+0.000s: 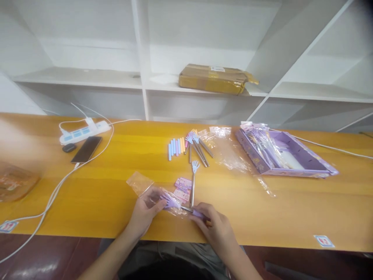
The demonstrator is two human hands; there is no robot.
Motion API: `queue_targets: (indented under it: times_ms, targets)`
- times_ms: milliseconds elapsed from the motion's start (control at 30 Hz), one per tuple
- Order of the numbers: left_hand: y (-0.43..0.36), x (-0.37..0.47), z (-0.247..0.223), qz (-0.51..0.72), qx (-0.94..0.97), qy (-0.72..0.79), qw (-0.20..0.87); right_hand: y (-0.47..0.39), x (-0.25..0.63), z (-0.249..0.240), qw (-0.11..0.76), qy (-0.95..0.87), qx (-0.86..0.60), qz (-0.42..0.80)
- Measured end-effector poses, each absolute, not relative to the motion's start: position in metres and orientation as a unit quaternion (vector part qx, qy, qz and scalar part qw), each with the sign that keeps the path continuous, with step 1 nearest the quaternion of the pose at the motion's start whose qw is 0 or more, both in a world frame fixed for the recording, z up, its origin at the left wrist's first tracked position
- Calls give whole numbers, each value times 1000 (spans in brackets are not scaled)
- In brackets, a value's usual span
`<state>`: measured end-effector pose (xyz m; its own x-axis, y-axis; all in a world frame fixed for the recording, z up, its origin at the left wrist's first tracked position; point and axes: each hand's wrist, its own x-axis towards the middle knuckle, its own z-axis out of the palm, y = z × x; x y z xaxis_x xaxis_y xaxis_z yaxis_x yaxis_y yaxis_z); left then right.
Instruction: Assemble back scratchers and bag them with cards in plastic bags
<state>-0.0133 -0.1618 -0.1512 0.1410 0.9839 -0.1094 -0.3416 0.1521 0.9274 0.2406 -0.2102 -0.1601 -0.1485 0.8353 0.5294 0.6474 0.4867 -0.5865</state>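
Scratcher [186, 209] is gripped by left hand [147, 208] at its head [171, 201], right hand [215, 223] at its handle [198, 213].

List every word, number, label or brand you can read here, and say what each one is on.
No text reads clearly.
Left sticker on the table: red marks, perhaps digits, too blurred to read.
Right sticker on the table: red marks, also too blurred.
Pink cards: print too small.
White label on the cardboard box: too blurred.
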Motion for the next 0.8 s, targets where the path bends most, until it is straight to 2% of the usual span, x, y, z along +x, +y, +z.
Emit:
queue_targets:
  times_ms: [233, 400, 600, 800]
  targets:
    - [-160, -14, -142, 615, 264, 461, 583, -209, 253, -145, 281, -738, -564, 244]
    - [-159, -12, -141, 577, 275, 435, 634, -207, 250, -144, 287, -707, -574, 299]
    - [-164, -16, -165, 503, 372, 467, 625, -209, 231, -141, 276, -684, -580, 346]
    - [-165, -10, -159, 448, 448, 434, 640, -211, 218, -136, 275, -684, -558, 380]
